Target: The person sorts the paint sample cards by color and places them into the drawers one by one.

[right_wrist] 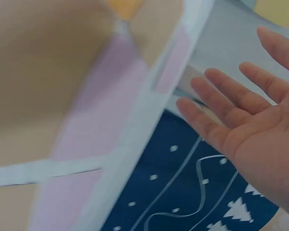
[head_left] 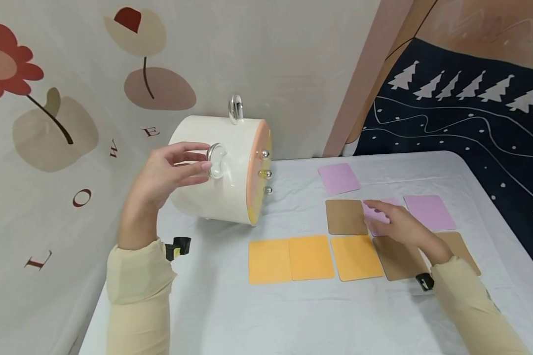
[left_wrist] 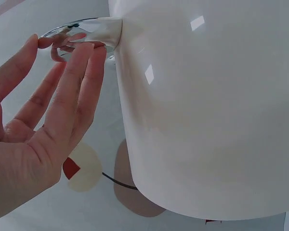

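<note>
A cream-white drum-shaped object [head_left: 213,202] lies on its side at the table's left back, with a peach-and-yellow end [head_left: 258,172], silver knobs and shiny loop handles. My left hand [head_left: 171,170] pinches one handle [left_wrist: 94,30] between thumb and fingertips, as the left wrist view also shows. Over the cards hovers my right hand [head_left: 399,224], its fingers spread and holding nothing. Partly behind it are a purple card [head_left: 388,202] and a brown card [head_left: 397,259]. Another brown card [head_left: 344,217] lies just left of its fingertips.
Yellow cards [head_left: 268,261] line the front row, continuing into brown ones [head_left: 464,251] at right. More purple cards [head_left: 339,178] lie farther back. The white-covered table [head_left: 231,315] meets a flower-patterned cloth [head_left: 293,59] behind and a dark tree-patterned cloth [head_left: 453,123] at right.
</note>
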Action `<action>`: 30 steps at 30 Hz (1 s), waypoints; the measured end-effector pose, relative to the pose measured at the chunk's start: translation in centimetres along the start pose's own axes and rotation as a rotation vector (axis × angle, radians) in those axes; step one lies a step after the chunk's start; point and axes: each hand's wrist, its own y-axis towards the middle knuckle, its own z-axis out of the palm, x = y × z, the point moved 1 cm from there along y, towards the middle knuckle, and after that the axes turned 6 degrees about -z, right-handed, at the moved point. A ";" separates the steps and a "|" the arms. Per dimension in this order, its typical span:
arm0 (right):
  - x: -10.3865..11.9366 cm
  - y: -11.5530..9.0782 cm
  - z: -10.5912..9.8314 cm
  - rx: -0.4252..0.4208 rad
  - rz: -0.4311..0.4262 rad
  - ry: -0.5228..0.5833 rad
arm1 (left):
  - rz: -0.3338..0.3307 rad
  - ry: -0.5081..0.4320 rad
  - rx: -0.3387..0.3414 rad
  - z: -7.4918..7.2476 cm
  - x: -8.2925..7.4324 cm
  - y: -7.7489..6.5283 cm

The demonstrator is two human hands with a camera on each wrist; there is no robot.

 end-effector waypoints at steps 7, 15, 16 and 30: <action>3.4 4.3 -2.2 -0.046 -0.125 0.163 | 0.001 -0.062 0.010 -0.1 0.1 0.0; 8.2 10.1 -1.8 0.011 -0.125 0.357 | 0.001 -0.092 0.016 0.0 0.1 0.0; 8.9 10.7 -1.7 0.023 -0.119 0.385 | 0.003 -0.093 0.016 0.0 0.1 -0.1; 14.2 16.9 0.2 0.002 0.023 0.704 | 0.017 -0.115 0.027 -0.1 0.2 0.0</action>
